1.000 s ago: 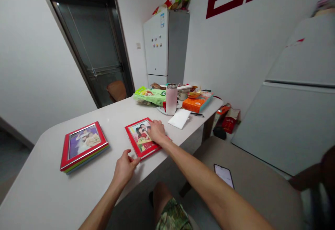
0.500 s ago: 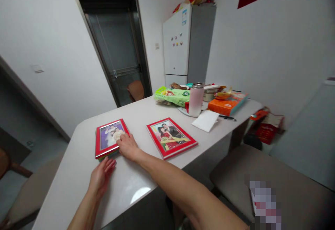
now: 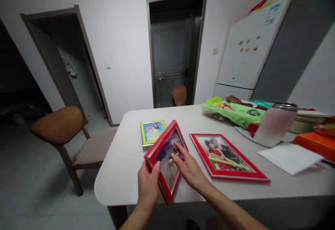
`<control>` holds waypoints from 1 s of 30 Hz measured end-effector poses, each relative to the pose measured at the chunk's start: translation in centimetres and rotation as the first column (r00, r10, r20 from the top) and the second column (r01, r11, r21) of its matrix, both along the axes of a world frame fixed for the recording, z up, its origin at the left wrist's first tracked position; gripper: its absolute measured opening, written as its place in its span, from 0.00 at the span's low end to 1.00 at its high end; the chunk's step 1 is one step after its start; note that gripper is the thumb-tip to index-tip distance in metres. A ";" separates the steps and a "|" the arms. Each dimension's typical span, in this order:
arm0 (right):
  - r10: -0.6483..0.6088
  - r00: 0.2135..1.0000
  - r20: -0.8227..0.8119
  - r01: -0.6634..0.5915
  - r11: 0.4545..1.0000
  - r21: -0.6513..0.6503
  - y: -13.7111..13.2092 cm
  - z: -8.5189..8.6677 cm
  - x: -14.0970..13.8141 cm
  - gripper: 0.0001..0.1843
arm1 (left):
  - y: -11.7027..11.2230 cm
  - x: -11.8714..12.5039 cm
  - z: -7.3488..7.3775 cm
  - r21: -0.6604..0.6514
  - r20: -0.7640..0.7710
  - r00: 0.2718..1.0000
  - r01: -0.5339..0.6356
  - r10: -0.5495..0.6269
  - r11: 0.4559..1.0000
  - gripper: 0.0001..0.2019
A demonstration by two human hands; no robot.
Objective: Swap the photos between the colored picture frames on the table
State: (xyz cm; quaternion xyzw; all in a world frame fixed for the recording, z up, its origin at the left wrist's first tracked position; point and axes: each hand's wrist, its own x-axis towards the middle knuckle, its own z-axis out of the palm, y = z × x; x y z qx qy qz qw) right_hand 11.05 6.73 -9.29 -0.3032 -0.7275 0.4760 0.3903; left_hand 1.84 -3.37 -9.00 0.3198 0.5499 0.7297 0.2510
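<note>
A red picture frame [image 3: 154, 149] is tilted up off the table, its purple-backed photo facing me. My left hand [image 3: 148, 184] grips its lower left corner, the thumb on the front border. Across the frame's right side reaches my right hand [image 3: 190, 169], thumb and finger apart and touching the glass over the photo; its other fingers are partly hidden. Behind the raised frame lies a yellow-green picture frame [image 3: 143, 135], partly covered by it. A second red picture frame [image 3: 213, 170], photo up, rests flat to the right of my hands.
The white table [image 3: 115, 174] has a rounded left corner. At right are a pink-white bottle [image 3: 274, 125], a white sheet [image 3: 290, 158], a green food bag [image 3: 230, 111] and an orange box [image 3: 316, 144]. A wooden chair [image 3: 60, 125] stands left.
The red picture frame has come up off the yellow-green one and is now tilted. My left hand has taken hold of its corner; my right hand has moved onto its glass. The view has swung left.
</note>
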 end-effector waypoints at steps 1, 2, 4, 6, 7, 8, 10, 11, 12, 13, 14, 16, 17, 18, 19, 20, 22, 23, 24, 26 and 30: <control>0.000 0.997 -0.073 -0.008 0.993 -0.114 -0.4 0.5 0.5 0.29 | -1.0 0.7 0.5 -0.044 -0.123 0.992 0.026 -0.032 0.999 0.15; 0.005 0.989 -0.148 -0.039 0.972 -0.230 -0.9 1.0 1.1 0.29 | -1.9 1.3 0.7 -0.069 -0.258 0.964 0.057 -0.073 0.996 0.16; 0.030 0.962 -0.271 -0.152 0.885 -0.440 -1.9 1.6 2.3 0.28 | -3.4 2.2 0.6 -0.079 -0.546 0.827 0.112 -0.137 0.991 0.21; 0.063 0.945 -0.320 -0.248 0.778 -0.578 -2.5 1.6 3.3 0.25 | -4.4 2.8 -0.3 -0.090 -0.784 0.597 0.163 -0.171 0.982 0.25; 0.086 0.944 -0.317 -0.274 0.738 -0.616 -2.6 1.4 3.7 0.23 | -4.7 3.0 -1.0 -0.111 -0.859 0.479 0.171 -0.180 0.979 0.26; 0.111 0.947 -0.301 -0.287 0.714 -0.639 -2.5 1.0 3.9 0.21 | -4.8 3.2 -1.7 -0.139 -0.906 0.376 0.165 -0.193 0.976 0.27; 0.180 0.950 -0.254 -0.304 0.705 -0.641 -2.1 0.2 4.0 0.18 | -4.8 3.7 -3.3 -0.179 -0.949 0.244 0.110 -0.201 0.978 0.25; 0.217 0.951 -0.220 -0.308 0.717 -0.625 -1.8 -0.3 3.9 0.17 | -4.7 3.9 -4.0 -0.186 -0.958 0.208 0.072 -0.197 0.980 0.23; 0.247 0.953 -0.176 -0.303 0.741 -0.599 -1.4 -0.8 3.7 0.17 | -4.5 4.2 -4.8 -0.185 -0.964 0.185 0.034 -0.188 0.982 0.21; 0.264 0.957 -0.116 -0.283 0.779 -0.560 -1.0 -1.2 3.5 0.17 | -4.3 4.4 -5.5 -0.177 -0.970 0.169 0.003 -0.174 0.984 0.20; 0.265 0.964 -0.033 -0.245 0.829 -0.502 -0.6 -1.7 3.2 0.18 | -4.0 4.6 -6.1 -0.162 -0.975 0.158 -0.026 -0.156 0.986 0.19; 0.200 0.963 0.183 -0.134 0.938 -0.320 0.1 -2.5 2.7 0.20 | -3.6 4.9 -7.1 -0.129 -0.984 0.135 -0.069 -0.119 0.989 0.16; 0.146 0.946 0.290 -0.088 0.975 -0.202 0.4 -2.8 2.5 0.21 | -3.3 4.9 -7.6 -0.118 -0.987 0.121 -0.083 -0.108 0.990 0.16; 0.081 0.921 0.381 -0.056 0.995 -0.077 0.6 -3.1 2.3 0.21 | -3.2 4.9 -7.9 -0.119 -0.988 0.108 -0.093 -0.109 0.989 0.15; 0.015 0.890 0.455 -0.038 0.998 0.042 0.7 -3.4 2.1 0.21 | -3.0 5.0 -8.2 -0.131 -0.988 0.096 -0.100 -0.122 0.986 0.15; -0.048 0.860 0.508 -0.032 0.989 0.148 0.9 -3.7 2.0 0.20 | -2.8 5.0 -8.5 -0.152 -0.986 0.087 -0.107 -0.143 0.983 0.15; -0.148 0.809 0.569 -0.038 0.952 0.303 1.0 -4.1 1.7 0.18 | -2.6 5.1 -8.8 -0.193 -0.979 0.082 -0.114 -0.185 0.974 0.16; -0.180 0.787 0.591 -0.046 0.936 0.348 1.0 -4.4 1.6 0.18 | -2.5 5.2 -8.8 -0.211 -0.975 0.089 -0.117 -0.201 0.970 0.16; -0.195 0.771 0.607 -0.058 0.927 0.372 1.1 -4.5 1.5 0.19 | -2.5 5.4 -8.7 -0.229 -0.971 0.103 -0.117 -0.217 0.966 0.16; -0.186 0.762 0.621 -0.087 0.920 0.382 1.2 -4.8 1.4 0.20 | -2.5 5.4 -8.1 -0.275 -0.953 0.154 -0.093 -0.259 0.957 0.17; -0.174 0.777 0.606 -0.145 0.886 0.440 1.4 -4.8 1.5 0.22 | -3.2 3.0 -5.6 -0.400 -0.845 0.363 0.058 -0.393 0.915 0.23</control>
